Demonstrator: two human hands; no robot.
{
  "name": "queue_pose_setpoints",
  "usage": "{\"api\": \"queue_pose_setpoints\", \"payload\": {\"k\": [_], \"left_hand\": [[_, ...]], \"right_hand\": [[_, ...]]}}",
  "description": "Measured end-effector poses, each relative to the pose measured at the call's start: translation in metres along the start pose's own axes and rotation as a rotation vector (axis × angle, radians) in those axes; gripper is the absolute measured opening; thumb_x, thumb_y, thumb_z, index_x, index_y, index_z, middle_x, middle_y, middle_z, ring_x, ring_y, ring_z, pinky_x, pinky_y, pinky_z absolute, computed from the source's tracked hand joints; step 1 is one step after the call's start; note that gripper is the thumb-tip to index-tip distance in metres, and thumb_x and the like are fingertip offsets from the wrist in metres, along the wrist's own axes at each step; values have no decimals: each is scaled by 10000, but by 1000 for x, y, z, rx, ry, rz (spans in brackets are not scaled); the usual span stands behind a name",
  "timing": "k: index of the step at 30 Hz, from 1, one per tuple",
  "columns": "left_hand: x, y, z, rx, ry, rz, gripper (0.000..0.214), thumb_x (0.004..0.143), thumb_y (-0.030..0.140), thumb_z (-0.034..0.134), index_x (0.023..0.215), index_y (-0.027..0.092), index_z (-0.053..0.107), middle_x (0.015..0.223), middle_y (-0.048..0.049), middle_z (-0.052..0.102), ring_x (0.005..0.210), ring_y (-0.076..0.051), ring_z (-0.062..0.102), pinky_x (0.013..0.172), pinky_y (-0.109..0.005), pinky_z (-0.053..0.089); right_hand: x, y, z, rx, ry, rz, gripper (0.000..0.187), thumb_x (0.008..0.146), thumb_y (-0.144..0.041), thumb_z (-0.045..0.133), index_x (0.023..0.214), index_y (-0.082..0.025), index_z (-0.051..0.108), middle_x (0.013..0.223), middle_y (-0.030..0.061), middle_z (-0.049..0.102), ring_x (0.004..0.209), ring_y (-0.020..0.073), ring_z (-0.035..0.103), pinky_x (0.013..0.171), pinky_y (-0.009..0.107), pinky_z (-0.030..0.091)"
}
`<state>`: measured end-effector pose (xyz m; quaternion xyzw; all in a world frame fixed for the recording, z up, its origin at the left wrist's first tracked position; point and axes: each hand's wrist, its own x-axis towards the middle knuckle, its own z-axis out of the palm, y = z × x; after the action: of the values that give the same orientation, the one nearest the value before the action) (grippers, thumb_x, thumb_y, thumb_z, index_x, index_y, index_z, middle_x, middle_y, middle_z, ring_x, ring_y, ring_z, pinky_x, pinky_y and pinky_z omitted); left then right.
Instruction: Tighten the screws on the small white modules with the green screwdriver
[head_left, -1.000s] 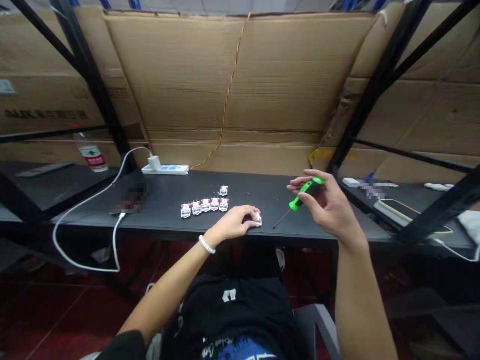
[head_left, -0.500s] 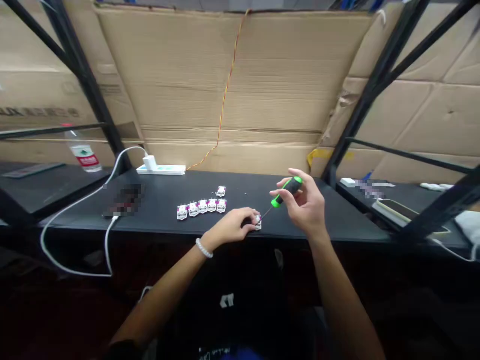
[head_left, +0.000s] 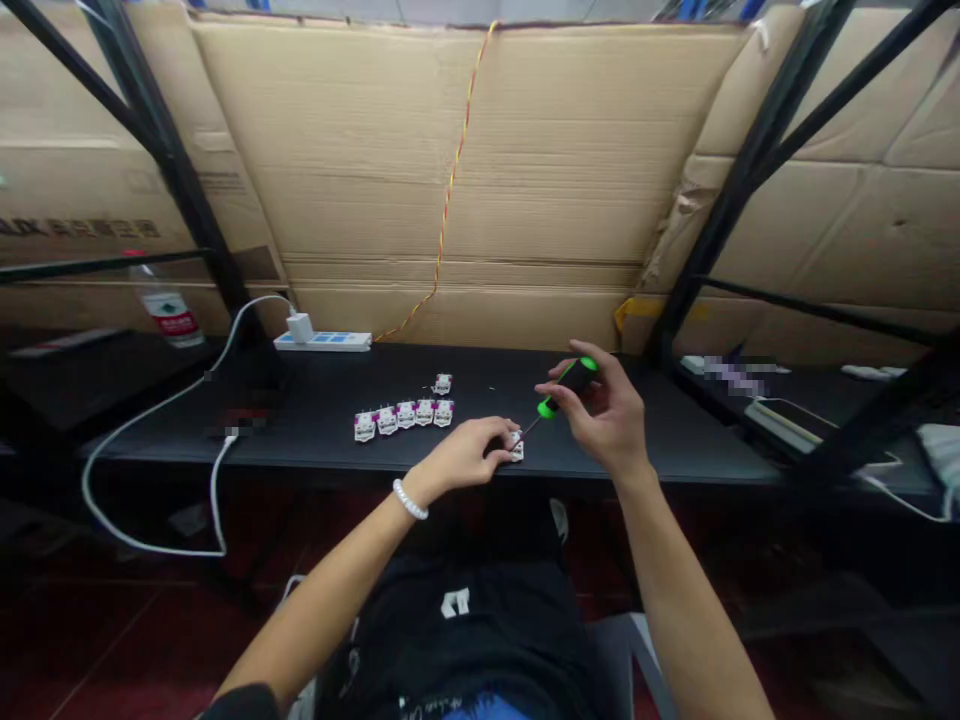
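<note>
My right hand (head_left: 607, 410) grips a black and green screwdriver (head_left: 570, 385) by its handle. The thin shaft slants down to the left, its tip at a small white and purple part (head_left: 517, 447) near the table's front edge. Fingers of my left hand (head_left: 472, 450) are closed on that part and cover some of it. To the left, several similar white and purple parts (head_left: 406, 413) stand in a row, with a single one (head_left: 443, 383) behind the row's right end. Tiny pieces lie beside that single part, too small to name.
A white power strip (head_left: 330, 341) with a plugged-in charger (head_left: 300, 326) lies at the back left. Its white cable (head_left: 97, 450) loops over the front edge to a blurred device (head_left: 244, 418). Black metal posts (head_left: 720, 200) flank the black table (head_left: 675, 440). A bottle (head_left: 171, 312) stands left.
The screwdriver and my right hand have shifted slightly left and down, and the shaft leans a little differently. My left hand stays on the part. The picture is brighter.
</note>
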<state>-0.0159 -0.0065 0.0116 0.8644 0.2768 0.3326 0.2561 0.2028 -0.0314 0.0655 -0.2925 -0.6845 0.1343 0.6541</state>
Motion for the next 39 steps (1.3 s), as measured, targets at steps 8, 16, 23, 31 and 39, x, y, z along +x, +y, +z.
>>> {"api": "queue_pose_setpoints", "payload": {"k": [8, 16, 23, 31, 39], "left_hand": [[0, 4, 6, 17, 39, 3, 122, 918, 136, 686, 838, 205, 624, 1119, -93, 792, 1142, -262, 737, 1065, -381, 548], [0, 8, 15, 87, 89, -58, 125, 857, 88, 653, 843, 205, 612, 946, -60, 747, 895, -228, 698, 890, -341, 549], [0, 11, 15, 111, 92, -78, 134, 851, 78, 655, 870, 209, 631, 910, -53, 727, 860, -230, 680, 830, -328, 530], [1, 10, 17, 114, 109, -81, 137, 847, 72, 651, 843, 203, 612, 904, -49, 711, 863, -223, 663, 827, -324, 513], [0, 11, 16, 119, 101, -27, 142, 853, 56, 613, 849, 199, 612, 934, -52, 702, 882, -220, 648, 838, -326, 503]], "right_hand": [[-2, -6, 7, -152, 17, -130, 555, 891, -343, 859, 1414, -295, 680, 1015, 25, 773, 841, 196, 781, 776, 341, 701], [5, 1, 16, -279, 57, -194, 595, 855, -453, 895, 1396, -286, 712, 1027, 41, 763, 750, 176, 676, 722, 335, 644], [26, 1, 21, 47, -251, -35, 529, 1082, -445, 551, 1596, -319, 533, 1227, 82, 742, 881, 189, 763, 750, 347, 673], [39, -6, 15, -232, -132, -195, 327, 884, -437, 860, 1165, -280, 805, 937, 39, 690, 740, 178, 626, 666, 342, 592], [43, -29, 5, -84, -347, -147, 355, 998, -413, 731, 1331, -297, 768, 1149, 79, 798, 992, 241, 769, 860, 418, 663]]}}
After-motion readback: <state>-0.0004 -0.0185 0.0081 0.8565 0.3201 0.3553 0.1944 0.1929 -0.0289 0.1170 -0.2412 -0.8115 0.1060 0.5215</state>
